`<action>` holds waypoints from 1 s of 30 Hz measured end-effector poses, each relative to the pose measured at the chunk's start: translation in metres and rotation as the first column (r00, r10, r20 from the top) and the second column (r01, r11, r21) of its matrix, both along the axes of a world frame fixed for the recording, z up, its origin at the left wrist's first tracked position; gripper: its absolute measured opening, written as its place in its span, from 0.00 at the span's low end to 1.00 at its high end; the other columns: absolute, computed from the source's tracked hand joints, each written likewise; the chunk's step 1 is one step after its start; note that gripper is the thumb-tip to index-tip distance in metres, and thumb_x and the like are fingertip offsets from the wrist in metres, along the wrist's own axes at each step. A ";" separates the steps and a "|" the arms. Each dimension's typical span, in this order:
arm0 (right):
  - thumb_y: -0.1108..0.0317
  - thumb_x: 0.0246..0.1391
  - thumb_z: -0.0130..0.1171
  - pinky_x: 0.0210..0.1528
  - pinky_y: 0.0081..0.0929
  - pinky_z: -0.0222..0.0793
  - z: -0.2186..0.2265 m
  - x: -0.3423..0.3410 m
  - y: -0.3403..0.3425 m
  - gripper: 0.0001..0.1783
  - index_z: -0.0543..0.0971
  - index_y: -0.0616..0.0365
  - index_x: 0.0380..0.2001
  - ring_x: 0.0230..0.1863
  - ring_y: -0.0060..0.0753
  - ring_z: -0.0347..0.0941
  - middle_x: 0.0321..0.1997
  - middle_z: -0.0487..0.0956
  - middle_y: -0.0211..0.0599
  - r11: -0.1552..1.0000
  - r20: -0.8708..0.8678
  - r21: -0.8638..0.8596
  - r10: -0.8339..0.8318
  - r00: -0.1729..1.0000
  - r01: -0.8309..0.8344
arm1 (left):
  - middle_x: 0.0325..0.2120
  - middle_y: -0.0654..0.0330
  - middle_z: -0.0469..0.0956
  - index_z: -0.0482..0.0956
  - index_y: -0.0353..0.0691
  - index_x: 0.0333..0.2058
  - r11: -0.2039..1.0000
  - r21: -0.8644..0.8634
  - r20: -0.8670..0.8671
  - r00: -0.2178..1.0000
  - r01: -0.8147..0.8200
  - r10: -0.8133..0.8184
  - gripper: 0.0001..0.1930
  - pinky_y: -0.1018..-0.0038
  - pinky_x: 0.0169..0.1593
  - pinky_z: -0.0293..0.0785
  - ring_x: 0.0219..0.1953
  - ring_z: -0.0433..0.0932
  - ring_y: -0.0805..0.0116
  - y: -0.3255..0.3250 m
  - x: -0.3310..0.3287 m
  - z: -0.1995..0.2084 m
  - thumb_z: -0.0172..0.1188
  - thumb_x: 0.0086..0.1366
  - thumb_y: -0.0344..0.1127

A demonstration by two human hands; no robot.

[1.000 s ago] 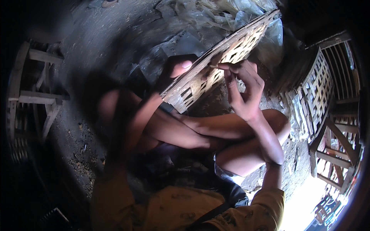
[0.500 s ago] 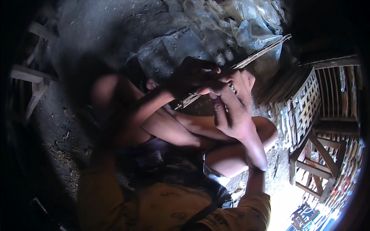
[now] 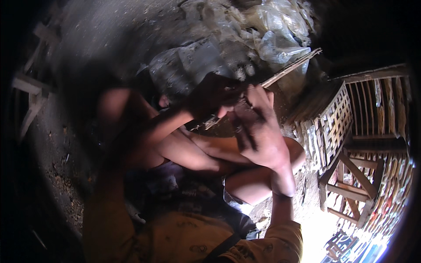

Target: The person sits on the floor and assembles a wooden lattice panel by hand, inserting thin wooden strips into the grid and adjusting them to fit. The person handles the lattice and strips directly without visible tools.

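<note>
A bundle of thin, pale sticks or split strips (image 3: 293,69) slants across in front of me, its far end pointing up to the right. My left hand (image 3: 214,97) is closed around its nearer part, mostly in shadow, and the bundle's lower end shows just below that hand. Against it, my right hand (image 3: 259,125) is closed on the middle of the bundle with its fingers bent. The fingertips of both hands meet there. Whatever small thing may lie between them is hidden and dim.
My crossed bare legs (image 3: 193,151) lie under my hands. Crumpled clear plastic sheeting (image 3: 280,26) and a grey flat piece (image 3: 188,61) are on the dark ground ahead. At right stand a woven slat panel (image 3: 335,122) and a wooden frame (image 3: 351,188); another wooden frame (image 3: 33,90) is at left.
My right hand has turned so its back shows more, with the fingers drawn in over the bundle. The whole view has shifted slightly. Both hands stay on the bundle.
</note>
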State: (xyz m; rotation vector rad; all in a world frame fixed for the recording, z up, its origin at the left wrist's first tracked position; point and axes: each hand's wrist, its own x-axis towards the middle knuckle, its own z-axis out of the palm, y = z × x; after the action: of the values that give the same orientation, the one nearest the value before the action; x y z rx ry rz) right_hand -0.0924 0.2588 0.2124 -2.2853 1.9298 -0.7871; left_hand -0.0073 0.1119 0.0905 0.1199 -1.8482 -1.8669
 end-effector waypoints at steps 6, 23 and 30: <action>0.65 0.40 0.73 0.52 0.38 0.56 -0.003 -0.005 0.002 0.20 0.81 0.52 0.40 0.48 0.43 0.68 0.42 0.71 0.37 0.998 0.089 0.033 0.043 0.995 -0.046 | 0.16 0.68 0.75 0.84 0.35 0.42 0.982 -0.182 -0.091 0.995 -0.047 0.031 0.19 0.75 0.22 0.68 0.16 0.72 0.79 -0.009 -0.015 -0.036 0.56 0.72 0.47; 0.73 0.65 0.58 0.29 0.14 0.57 -0.098 -0.221 0.061 0.06 0.83 0.61 0.40 0.30 0.10 0.65 0.34 0.78 0.21 0.617 0.839 -0.092 -0.375 0.395 0.782 | 0.56 0.42 0.76 0.70 0.26 0.62 0.475 0.761 -0.252 0.876 0.442 -0.411 0.36 0.59 0.67 0.65 0.56 0.76 0.51 -0.097 0.008 -0.055 0.45 0.67 0.53; 0.71 0.60 0.58 0.41 0.22 0.70 -0.118 -0.247 0.066 0.10 0.84 0.62 0.41 0.36 0.21 0.77 0.35 0.85 0.35 0.498 0.715 -0.199 -0.515 0.472 0.844 | 0.56 0.45 0.78 0.72 0.29 0.61 0.966 0.233 0.392 0.920 -0.113 0.013 0.28 0.68 0.45 0.82 0.50 0.83 0.57 -0.127 0.058 0.017 0.58 0.68 0.42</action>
State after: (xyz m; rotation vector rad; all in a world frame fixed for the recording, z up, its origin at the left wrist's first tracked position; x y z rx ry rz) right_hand -0.3397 0.3243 0.0949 -0.9103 2.4867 -2.0527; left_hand 0.0509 -0.0154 0.1079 0.6758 -1.8096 -2.1417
